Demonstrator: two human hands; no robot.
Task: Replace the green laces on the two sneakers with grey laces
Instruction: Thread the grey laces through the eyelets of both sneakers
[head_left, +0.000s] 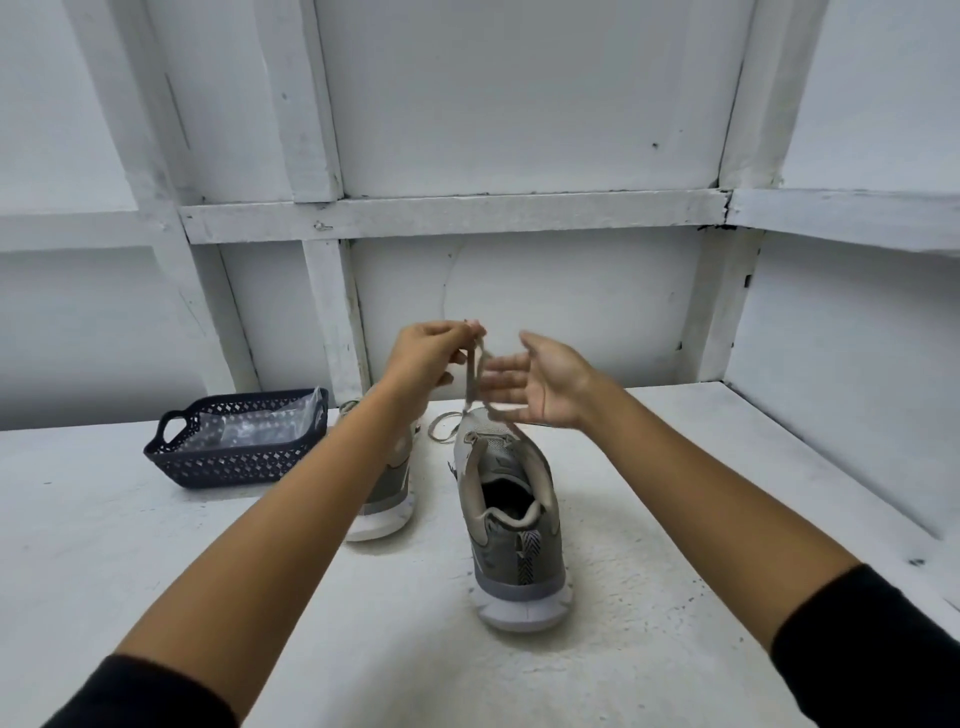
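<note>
At a white counter (675, 493) below a panelled wall, the left hand (423, 358) pinches a grey lace (472, 379) lifted above the nearer sneaker (511, 519). The right hand (545, 384), fingers spread, holds nothing. This looks like the lacing step, and threading the next eyelet likely needs both ends held.

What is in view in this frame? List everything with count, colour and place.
grey mesh sneaker with white sole: one, grey, table centre, heel toward the camera
second grey sneaker: one, grey, to its left, mostly hidden by the left forearm
flat grey-beige lace: one, rising from the centre sneaker
loose lace loop: one, pale, on the table behind the sneakers
perforated plastic basket: one, dark, table left
clear plastic bag: one, inside the basket
white table: one
white panelled wall: behind
left hand: pinches the lace
right hand: open beside the lace, blurred
</note>
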